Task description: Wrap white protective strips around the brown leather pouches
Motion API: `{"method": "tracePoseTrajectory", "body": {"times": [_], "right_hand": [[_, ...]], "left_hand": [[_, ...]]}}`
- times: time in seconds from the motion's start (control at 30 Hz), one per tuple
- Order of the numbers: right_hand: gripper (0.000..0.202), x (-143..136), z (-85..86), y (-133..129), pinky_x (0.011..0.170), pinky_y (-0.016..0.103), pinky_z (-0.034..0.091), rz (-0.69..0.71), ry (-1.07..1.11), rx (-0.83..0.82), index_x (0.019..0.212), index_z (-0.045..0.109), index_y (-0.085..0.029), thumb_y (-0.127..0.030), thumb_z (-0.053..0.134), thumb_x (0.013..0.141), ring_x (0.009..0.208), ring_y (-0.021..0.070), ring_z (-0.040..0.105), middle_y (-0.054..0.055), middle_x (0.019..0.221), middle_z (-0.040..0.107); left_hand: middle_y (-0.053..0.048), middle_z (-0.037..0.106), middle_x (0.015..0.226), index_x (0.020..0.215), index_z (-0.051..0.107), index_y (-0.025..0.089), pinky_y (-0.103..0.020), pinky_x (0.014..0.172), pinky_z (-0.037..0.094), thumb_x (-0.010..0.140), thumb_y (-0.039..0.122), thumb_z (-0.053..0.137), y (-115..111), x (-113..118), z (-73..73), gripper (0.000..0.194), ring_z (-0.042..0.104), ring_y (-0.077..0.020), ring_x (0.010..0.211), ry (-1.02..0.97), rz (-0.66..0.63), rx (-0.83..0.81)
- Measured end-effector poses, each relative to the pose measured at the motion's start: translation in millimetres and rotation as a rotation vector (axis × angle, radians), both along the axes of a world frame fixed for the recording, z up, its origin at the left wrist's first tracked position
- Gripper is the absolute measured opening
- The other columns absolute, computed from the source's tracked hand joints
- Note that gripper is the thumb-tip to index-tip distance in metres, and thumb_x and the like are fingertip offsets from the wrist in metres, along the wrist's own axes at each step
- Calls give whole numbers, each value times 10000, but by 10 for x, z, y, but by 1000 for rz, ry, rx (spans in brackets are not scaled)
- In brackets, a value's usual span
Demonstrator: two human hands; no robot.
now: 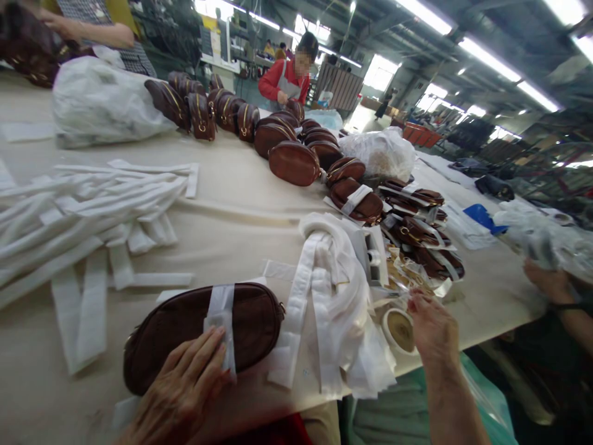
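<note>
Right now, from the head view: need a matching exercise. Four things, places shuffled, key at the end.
Things
1. Left hand
2. Tape roll
3. White strip bundle
4. Blue object

Places
A. Between the nearest brown pouch and the roll
B. To the right of the stacked brown pouches
C. On the white band across the nearest brown pouch
D. Near the table's front edge, beside the right hand

Pairs: 1-C, 2-D, 3-A, 4-B

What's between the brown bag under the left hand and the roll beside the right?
The head view shows white strips piled between the bag and the roll.
</note>
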State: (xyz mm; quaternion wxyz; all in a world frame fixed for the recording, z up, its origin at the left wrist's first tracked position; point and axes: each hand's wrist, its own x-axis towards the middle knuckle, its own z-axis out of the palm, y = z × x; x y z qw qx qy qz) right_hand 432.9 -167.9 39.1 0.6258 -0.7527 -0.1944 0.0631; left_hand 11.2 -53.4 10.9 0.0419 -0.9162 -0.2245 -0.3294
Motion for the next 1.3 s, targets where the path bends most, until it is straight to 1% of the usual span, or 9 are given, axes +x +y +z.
{"method": "tracePoseTrajectory", "body": {"times": [0.13, 0.27, 0.5, 0.6, 0.67, 0.8, 0.9, 1.07, 1.3], "right_hand": [[311, -135, -108, -272, 525, 267, 464, -41, 114, -70, 641, 632, -179, -443, 688, 487, 609, 152, 581, 16, 655, 629], [347, -181, -210, -276, 494, 271, 450, 0, 175, -238, 645, 650, -165, -467, 683, 478, 515, 143, 550, 4, 568, 602], [194, -169, 2, -301, 487, 290, 347, -38, -51, -603, 541, 605, -210, -393, 623, 478, 493, 158, 448, 4, 477, 527], [266, -348, 145, -305, 529, 318, 412, 239, -303, -804, 647, 650, -234, -480, 582, 568, 569, 220, 564, 39, 601, 638], [289, -568, 270, -177, 563, 303, 463, 558, -436, -747, 741, 675, -245, -499, 585, 637, 639, 227, 634, 35, 714, 697], [153, -1296, 618, 400, 527, 209, 459, 1233, -589, -485, 805, 650, -250, -372, 558, 808, 597, 144, 625, -2, 702, 685], [207, -1879, 761, 977, 571, 195, 431, 1647, -674, -492, 798, 605, -212, -253, 435, 909, 617, 112, 574, 6, 699, 627], [174, -2411, 555, 1708, 607, 239, 357, 1813, -1072, -703, 771, 595, -170, -180, 468, 889, 664, 135, 536, 34, 745, 602], [143, -2584, 380, 1989, 606, 229, 309, 1878, -1092, -871, 765, 621, -168, -161, 515, 861, 675, 121, 543, 34, 774, 627]], "left_hand": [[-164, 647, 1107, 1007, 611, 105, -391, 859, 434, 915, 160, 461, -5, 6, 19, 184, 612, -286, 1026, -11, 9, -17], [-154, 644, 1116, 999, 612, 116, -381, 875, 427, 923, 178, 452, -16, 2, -11, 188, 606, -273, 1038, -8, 2, -32], [-164, 621, 1162, 1048, 600, 100, -398, 937, 401, 918, 155, 448, -56, -11, -89, 207, 561, -272, 1122, -13, 50, -73], [-172, 621, 1157, 1041, 600, 75, -384, 932, 410, 911, 165, 442, -72, -22, -26, 223, 559, -268, 1125, 64, 40, -48], [-167, 620, 1162, 1026, 601, 71, -381, 923, 420, 915, 204, 430, -62, -27, 4, 243, 558, -269, 1122, 87, 67, -52], [-160, 628, 1148, 1004, 603, 75, -374, 903, 434, 918, 267, 421, -47, -30, 5, 278, 568, -264, 1096, 100, 96, -31], [-161, 633, 1134, 999, 603, 77, -374, 893, 434, 916, 271, 424, -63, -25, -6, 276, 575, -265, 1081, 82, 109, -21], [-162, 635, 1120, 986, 599, 78, -383, 861, 441, 903, 283, 465, -67, -28, -15, 258, 584, -284, 1062, 71, 90, -20], [-170, 629, 1132, 877, 584, 115, -378, 826, 447, 888, 291, 516, -55, -46, -41, 189, 581, -301, 1079, 37, 56, -73]]}}
